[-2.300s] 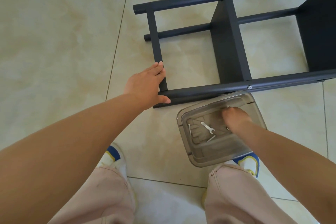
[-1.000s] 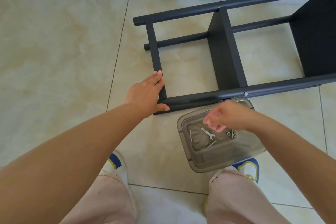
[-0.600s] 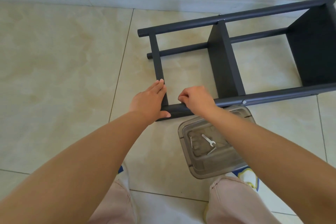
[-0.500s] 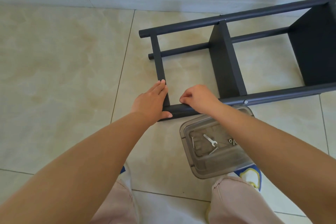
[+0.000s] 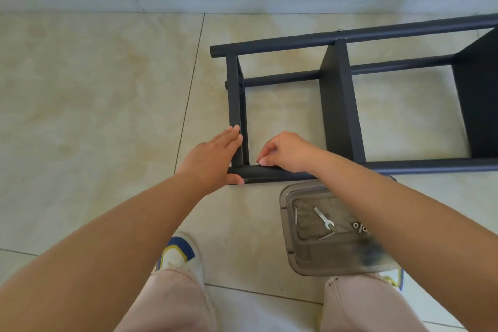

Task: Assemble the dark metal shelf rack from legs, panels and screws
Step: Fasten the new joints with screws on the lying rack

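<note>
Two hands are working the shelf rack (image 5: 339, 105), lying on its side on the tiled floor (image 5: 94, 89), long axis running left-right. My left hand (image 5: 213, 159) is bracing its left end panel, fingers straight; my right hand (image 5: 285, 152) is pinching something tiny at the near leg (image 5: 272, 174).

The beige tiled floor (image 5: 94, 94) carried a dark metal shelf rack (image 5: 339, 105) lying on its side. Just beside it sat a clear plastic tray (image 5: 293, 259).

Beige tiled floor (image 5: 94, 105), pale baseboard (image 5: 242, 0), white-and-blue shoes (image 5: 179, 257)
</note>
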